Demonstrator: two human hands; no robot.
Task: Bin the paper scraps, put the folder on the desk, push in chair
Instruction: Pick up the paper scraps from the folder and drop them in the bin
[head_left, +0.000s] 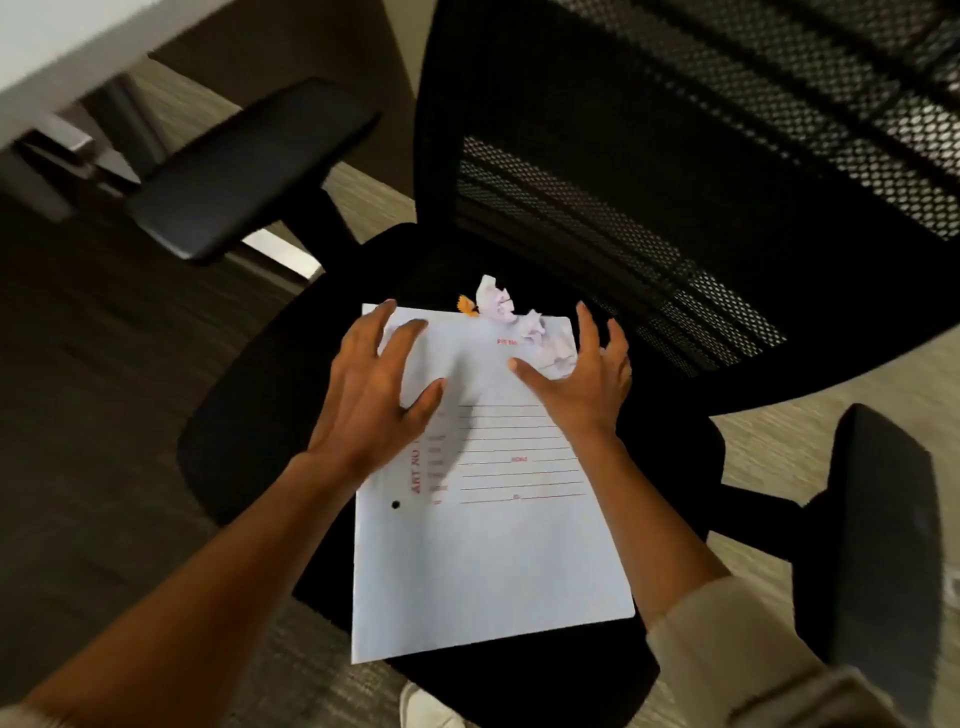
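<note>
Folder: a pale blue-white rectangular paper folder (493, 551), printed with red ruled lines and red lettering, is being seen lying flat on the seat at the centre of the frame, its lower corner overhanging the seat's front edge.
Chair: a black office chair (249, 415) with a mesh backrest at the upper right and two padded armrests, one at the upper left and one at the lower right, is being shown from above; the folder is being carried by its dark seat.
Paper scraps: crumpled white paper scraps (496, 301) are being seen at the folder's far edge, just above the centre of the frame, some resting on the folder's upper right corner; a small orange scrap (467, 305) is lying just beside them on the left.
Left hand: the left hand (374, 395) is being held open over the folder's upper left corner, fingers spread and lightly bent; whether the fingertips are touching the paper cannot be told.
Right hand: the right hand (582, 379) is being held open over the folder's upper right part, fingers spread, just beside the crumpled scraps; nothing is being gripped.
Desk: a white desk (47, 57) is being glimpsed, blurred, in the upper left corner of the frame, apart from the chair.
Floor: grey-brown streaked flooring (104, 415) is being shown around the chair.
Sleeve: a cream sleeve (737, 639) is being worn on the right arm at the lower right.
</note>
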